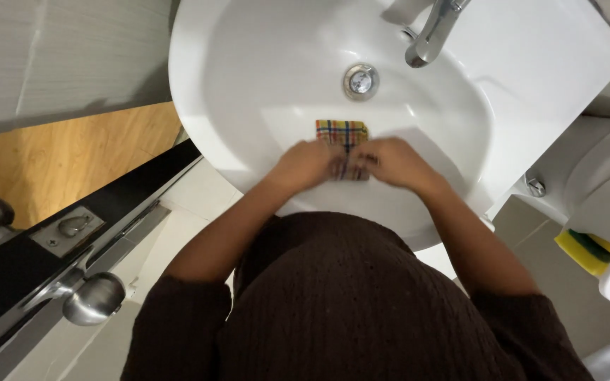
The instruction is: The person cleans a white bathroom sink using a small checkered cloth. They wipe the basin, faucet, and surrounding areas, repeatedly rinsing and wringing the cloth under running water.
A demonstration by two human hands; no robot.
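A small plaid cloth (342, 132) in yellow, red and blue lies against the inner front wall of a white washbasin (248, 77). My left hand (308, 164) grips its near left part. My right hand (393, 162) grips its near right part. Both hands are closed on the cloth, fingers meeting at its middle, and they hide its lower half. The far edge of the cloth shows above my knuckles. A round metal drain (360, 80) sits just beyond the cloth, under a chrome tap (432, 32).
A dark door edge with a metal latch plate (68, 227) and round knob (95, 298) stands at the left. Wooden flooring (65, 155) lies beyond it. A white toilet (598, 176) is at the right, with a yellow and green sponge (587, 248) in a white holder.
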